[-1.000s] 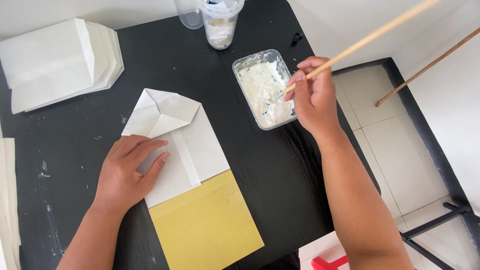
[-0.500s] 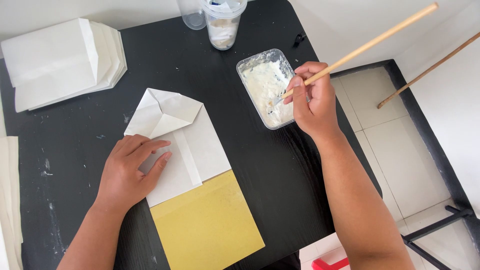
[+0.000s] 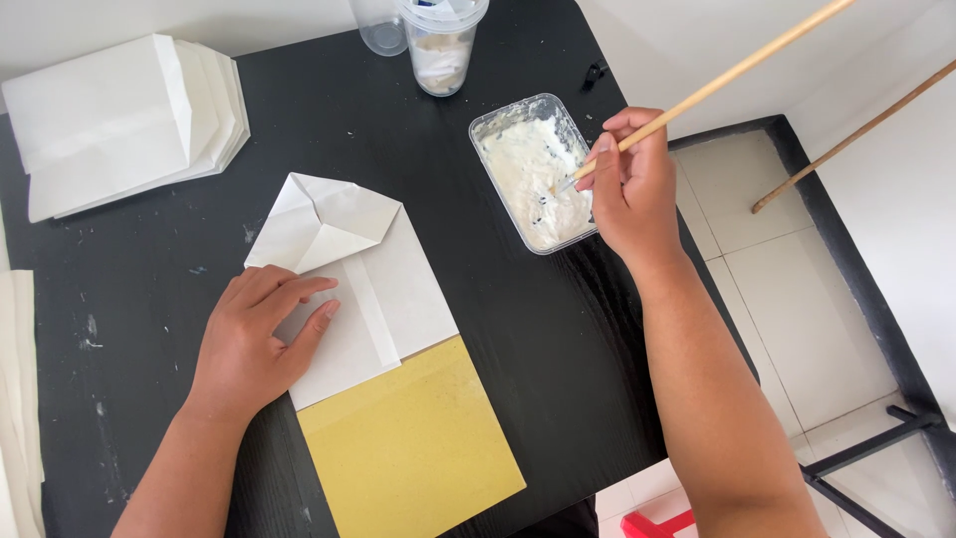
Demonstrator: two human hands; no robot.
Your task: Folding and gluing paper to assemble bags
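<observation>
Black table (image 3: 498, 299); tiled floor (image 3: 787, 289); left hand (image 3: 254, 339) flat on paper bag (image 3: 368, 289); right hand (image 3: 632, 184) grasping stick (image 3: 737, 72).

left hand (image 3: 261, 334): flat, palm down | right hand (image 3: 629, 184): pinching grip, raised

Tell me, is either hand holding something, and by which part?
The right hand grips a long wooden stick near its lower end. The left hand only presses flat on the folded white paper.

Two bare forearms — no sleeves, rings or watch apparently visible.
</observation>
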